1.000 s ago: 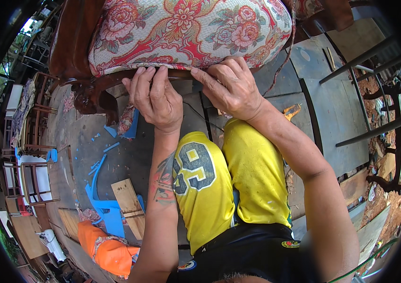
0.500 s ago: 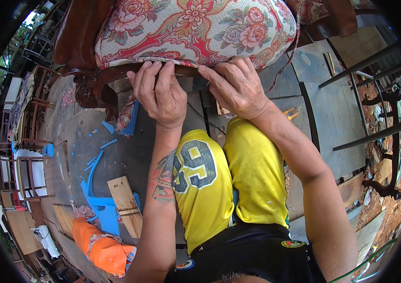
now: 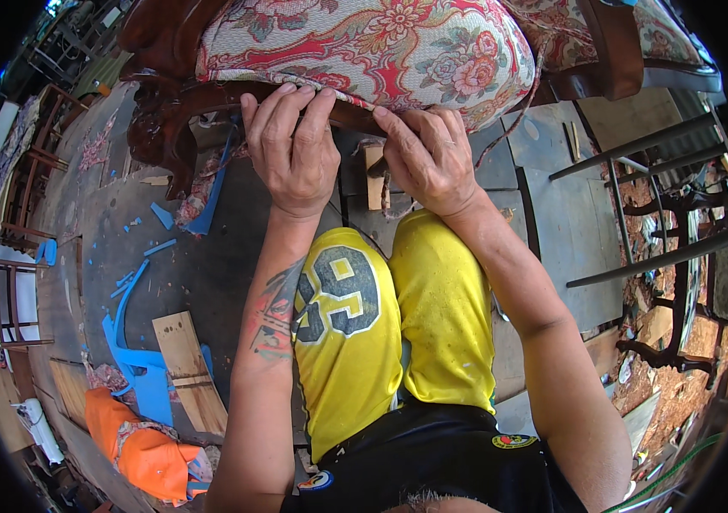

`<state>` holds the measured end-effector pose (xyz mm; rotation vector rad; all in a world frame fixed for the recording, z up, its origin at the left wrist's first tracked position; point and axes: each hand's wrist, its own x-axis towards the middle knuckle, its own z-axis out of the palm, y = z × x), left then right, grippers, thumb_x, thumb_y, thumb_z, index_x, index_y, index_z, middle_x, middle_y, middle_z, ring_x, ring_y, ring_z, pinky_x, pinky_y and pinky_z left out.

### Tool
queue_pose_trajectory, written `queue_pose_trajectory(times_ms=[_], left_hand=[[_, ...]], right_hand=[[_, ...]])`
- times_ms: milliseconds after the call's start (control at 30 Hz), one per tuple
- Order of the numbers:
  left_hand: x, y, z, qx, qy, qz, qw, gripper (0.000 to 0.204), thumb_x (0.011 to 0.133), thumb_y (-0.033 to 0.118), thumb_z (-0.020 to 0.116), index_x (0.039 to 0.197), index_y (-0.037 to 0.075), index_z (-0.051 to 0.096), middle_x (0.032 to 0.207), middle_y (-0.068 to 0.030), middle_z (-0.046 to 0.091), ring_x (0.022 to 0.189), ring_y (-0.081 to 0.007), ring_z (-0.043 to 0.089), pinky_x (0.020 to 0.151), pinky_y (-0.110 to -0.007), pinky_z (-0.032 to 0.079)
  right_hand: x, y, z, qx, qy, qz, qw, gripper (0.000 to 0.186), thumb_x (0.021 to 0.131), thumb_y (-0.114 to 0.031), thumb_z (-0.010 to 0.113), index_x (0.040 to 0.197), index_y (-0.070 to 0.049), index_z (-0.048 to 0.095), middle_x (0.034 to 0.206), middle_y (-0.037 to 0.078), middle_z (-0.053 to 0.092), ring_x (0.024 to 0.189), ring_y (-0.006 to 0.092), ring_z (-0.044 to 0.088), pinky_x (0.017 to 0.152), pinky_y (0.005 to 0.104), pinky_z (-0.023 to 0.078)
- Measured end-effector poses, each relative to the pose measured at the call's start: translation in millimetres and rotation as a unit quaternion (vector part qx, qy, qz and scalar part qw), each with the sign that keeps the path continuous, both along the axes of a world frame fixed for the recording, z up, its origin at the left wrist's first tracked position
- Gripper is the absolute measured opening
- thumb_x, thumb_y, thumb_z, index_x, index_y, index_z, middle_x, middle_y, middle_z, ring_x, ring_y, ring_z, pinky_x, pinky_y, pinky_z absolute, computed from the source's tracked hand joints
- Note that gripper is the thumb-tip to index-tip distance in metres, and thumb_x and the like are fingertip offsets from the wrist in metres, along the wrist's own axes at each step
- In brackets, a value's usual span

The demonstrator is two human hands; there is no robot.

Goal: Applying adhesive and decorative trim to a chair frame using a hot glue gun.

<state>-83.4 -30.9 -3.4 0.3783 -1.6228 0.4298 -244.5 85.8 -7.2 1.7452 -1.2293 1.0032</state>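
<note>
Here's the floor (image 3: 99, 291), dark panels under everything, and at the top of the view stands the chair (image 3: 167, 51), carved wood with its front rail facing the worker, presumably so both hands can reach it straight on. On it sits the padded seat (image 3: 432, 51), flowered and bulging, right over the knees. The yellow trousers (image 3: 347, 342) show those knees bent and close together, likely to bring the work near.

Now the hands! The left hand (image 3: 295, 154) comes up with fingers bent, tips lined along the fabric edge (image 3: 351, 101) where the cover meets the rail. The right hand (image 3: 432, 158) is curled more tightly, one leading digit meeting that same strip, the others folded beneath the seat. The spread between them probably keeps a short stretch of cloth under control. Are they pinching it? I cannot tell; the undersides are hidden.

On to edges and room. On the right the metal frame (image 3: 646, 256) thrusts its dark bars inward, well apart from the right elbow. To the left there's elbow room above the floor, though the blue scrap (image 3: 137, 359) and the board (image 3: 189, 372) lie beside that forearm. A wooden block (image 3: 374, 179) sits between the wrists, and the thin cord (image 3: 509, 130) dangles just beside the right hand.
</note>
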Motion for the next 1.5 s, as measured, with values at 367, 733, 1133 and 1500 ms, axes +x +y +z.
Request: queue_pose_trajectory(times_ms=[367,733,1133,1500], left_hand=[[-1,2,8,-0.003,0.029,-0.029,0.999,0.032,0.087,0.000,0.078,0.115,0.016,0.078,0.111,-0.0012,0.068,0.111,-0.0217,0.069,0.119,-0.049,0.045],[2,2,10,0.019,0.032,-0.067,0.997,0.039,0.083,-0.003,0.080,0.118,0.014,0.079,0.112,-0.0017,0.069,0.112,-0.0223,0.069,0.119,-0.050,0.045],[2,2,8,0.020,0.038,-0.075,0.996,0.039,0.084,-0.003,0.080,0.119,0.013,0.078,0.113,-0.0024,0.069,0.113,-0.0227,0.069,0.119,-0.049,0.046],[-5,6,2,0.015,0.046,-0.064,0.997,0.034,0.084,0.006,0.088,0.116,0.010,0.077,0.119,-0.0025,0.071,0.117,-0.0241,0.068,0.115,-0.048,0.049]], right_hand=[[6,3,8,0.013,-0.005,-0.025,1.000,0.060,0.069,0.011,0.073,0.127,-0.003,0.074,0.096,0.011,0.068,0.084,0.0276,0.065,0.077,0.0386,0.054],[2,-2,2,0.019,0.032,-0.035,0.999,0.061,0.070,0.006,0.074,0.130,-0.005,0.072,0.098,0.010,0.066,0.086,0.0288,0.063,0.078,0.0411,0.051],[3,-3,2,0.025,0.041,-0.041,0.998,0.060,0.071,0.003,0.075,0.131,-0.006,0.072,0.098,0.009,0.065,0.086,0.0289,0.062,0.078,0.0418,0.049],[4,-2,4,0.028,0.038,-0.044,0.998,0.059,0.070,0.007,0.076,0.128,-0.004,0.073,0.099,0.011,0.068,0.086,0.0276,0.064,0.079,0.0404,0.050]])
